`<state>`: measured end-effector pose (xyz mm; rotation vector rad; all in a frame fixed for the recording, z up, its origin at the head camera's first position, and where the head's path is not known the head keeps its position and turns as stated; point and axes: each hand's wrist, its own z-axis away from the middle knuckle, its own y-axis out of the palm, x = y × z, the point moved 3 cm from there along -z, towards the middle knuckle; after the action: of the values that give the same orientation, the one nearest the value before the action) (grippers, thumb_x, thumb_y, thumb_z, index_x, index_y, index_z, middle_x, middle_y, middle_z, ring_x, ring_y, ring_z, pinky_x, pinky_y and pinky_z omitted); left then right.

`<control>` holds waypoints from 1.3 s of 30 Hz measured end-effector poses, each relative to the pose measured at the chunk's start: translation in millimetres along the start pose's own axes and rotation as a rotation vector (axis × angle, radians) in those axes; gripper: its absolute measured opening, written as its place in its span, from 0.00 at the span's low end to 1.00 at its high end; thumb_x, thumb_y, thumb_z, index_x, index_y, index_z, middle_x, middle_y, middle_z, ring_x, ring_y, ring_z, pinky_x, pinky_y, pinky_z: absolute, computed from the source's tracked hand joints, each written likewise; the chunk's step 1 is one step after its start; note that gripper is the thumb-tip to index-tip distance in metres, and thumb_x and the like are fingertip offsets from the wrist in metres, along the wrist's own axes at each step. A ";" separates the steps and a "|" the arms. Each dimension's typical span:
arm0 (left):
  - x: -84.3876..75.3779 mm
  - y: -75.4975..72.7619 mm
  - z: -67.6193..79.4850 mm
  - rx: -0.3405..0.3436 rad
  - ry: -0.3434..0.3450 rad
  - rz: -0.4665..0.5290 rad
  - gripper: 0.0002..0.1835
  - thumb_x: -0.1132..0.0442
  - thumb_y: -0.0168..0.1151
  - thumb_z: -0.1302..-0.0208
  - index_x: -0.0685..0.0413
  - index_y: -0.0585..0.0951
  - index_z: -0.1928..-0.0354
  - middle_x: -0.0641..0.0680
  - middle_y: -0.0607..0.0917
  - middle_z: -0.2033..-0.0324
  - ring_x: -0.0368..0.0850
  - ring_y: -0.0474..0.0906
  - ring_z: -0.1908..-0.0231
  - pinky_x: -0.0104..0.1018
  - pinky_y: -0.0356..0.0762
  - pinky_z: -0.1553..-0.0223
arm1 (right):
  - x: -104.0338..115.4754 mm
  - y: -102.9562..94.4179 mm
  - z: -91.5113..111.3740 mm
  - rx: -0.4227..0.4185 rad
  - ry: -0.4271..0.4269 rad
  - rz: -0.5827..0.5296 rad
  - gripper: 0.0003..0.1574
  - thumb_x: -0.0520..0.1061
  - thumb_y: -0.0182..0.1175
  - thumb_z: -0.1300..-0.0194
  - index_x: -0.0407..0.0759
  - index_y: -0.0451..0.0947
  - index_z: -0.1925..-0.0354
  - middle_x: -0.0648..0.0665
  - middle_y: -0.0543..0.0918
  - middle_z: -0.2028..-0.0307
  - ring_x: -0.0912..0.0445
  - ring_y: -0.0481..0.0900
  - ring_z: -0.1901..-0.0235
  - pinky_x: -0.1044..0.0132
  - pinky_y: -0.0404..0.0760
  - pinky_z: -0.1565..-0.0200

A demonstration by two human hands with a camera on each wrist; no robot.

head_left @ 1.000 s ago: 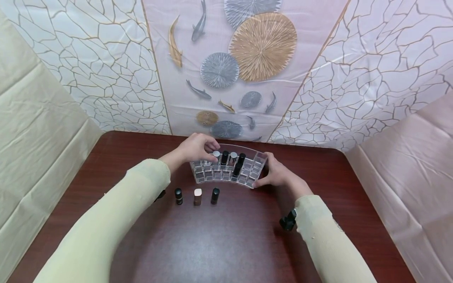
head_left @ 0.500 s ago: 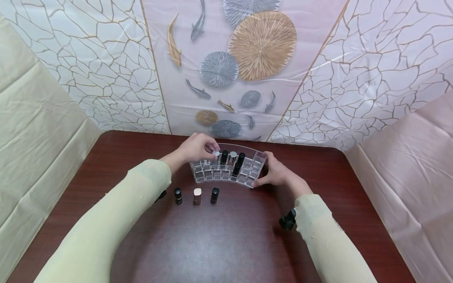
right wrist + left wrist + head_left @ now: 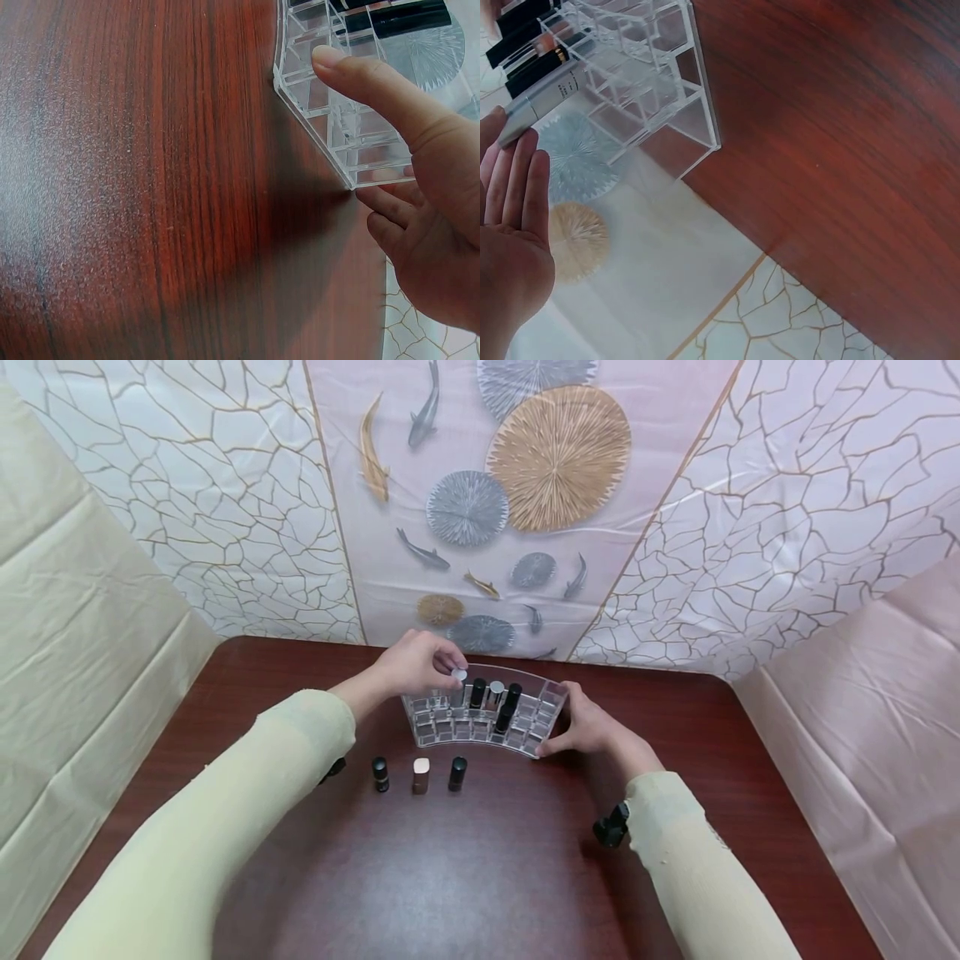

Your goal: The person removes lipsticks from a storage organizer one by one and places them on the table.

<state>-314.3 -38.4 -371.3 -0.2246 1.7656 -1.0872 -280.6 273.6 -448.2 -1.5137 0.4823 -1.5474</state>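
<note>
Narrow left grip [image 3: 418,662] on silver tube [image 3: 546,99]

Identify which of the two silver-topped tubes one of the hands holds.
The left silver-topped tube, pinched by the left hand; the other tube stands untouched between two black tubes.

In pale yellow sleeves [image 3: 168,852], a person's left arm [image 3: 262,777] and right arm [image 3: 697,860] stretch forward and inward, wrists [image 3: 351,695] bare beyond the cuffs [image 3: 318,720]. The left hand [image 3: 420,662] pinches between thumb [image 3: 490,126] and outstretched fingers [image 3: 516,184]; the right hand [image 3: 588,727] grips, its thumb [image 3: 375,84] set well apart from the fingers [image 3: 390,210].
</note>
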 end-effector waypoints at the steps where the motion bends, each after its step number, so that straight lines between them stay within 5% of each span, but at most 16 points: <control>1: -1.0 -1.1 0.3 -0.001 0.004 0.001 0.11 0.63 0.79 0.37 0.53 0.91 0.54 0.50 0.93 0.59 0.44 0.90 0.54 0.38 0.86 0.49 | 0.2 -0.2 -0.1 0.000 -0.002 0.002 0.77 0.50 0.88 0.54 0.29 0.48 0.25 0.24 0.70 0.34 0.34 0.70 0.33 0.41 0.66 0.27; 19: -32.0 -6.2 13.4 0.061 0.122 0.006 0.13 0.64 0.79 0.38 0.57 0.91 0.52 0.50 0.93 0.59 0.43 0.90 0.55 0.33 0.86 0.49 | -1.2 -0.4 -0.9 -0.004 -0.005 -0.004 0.77 0.50 0.88 0.54 0.30 0.48 0.24 0.23 0.69 0.33 0.34 0.68 0.31 0.41 0.65 0.26; 39: -53.3 30.6 29.8 0.138 0.198 0.031 0.11 0.65 0.81 0.40 0.55 0.91 0.56 0.48 0.93 0.61 0.37 0.90 0.58 0.26 0.84 0.53 | -0.8 0.4 -1.2 -0.004 0.004 0.002 0.78 0.50 0.88 0.55 0.29 0.47 0.24 0.22 0.68 0.31 0.34 0.68 0.31 0.41 0.64 0.26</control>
<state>-254.8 -6.2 -362.0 -0.0045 1.8519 -1.2374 -281.7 273.7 -449.2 -1.5135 0.4889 -1.5489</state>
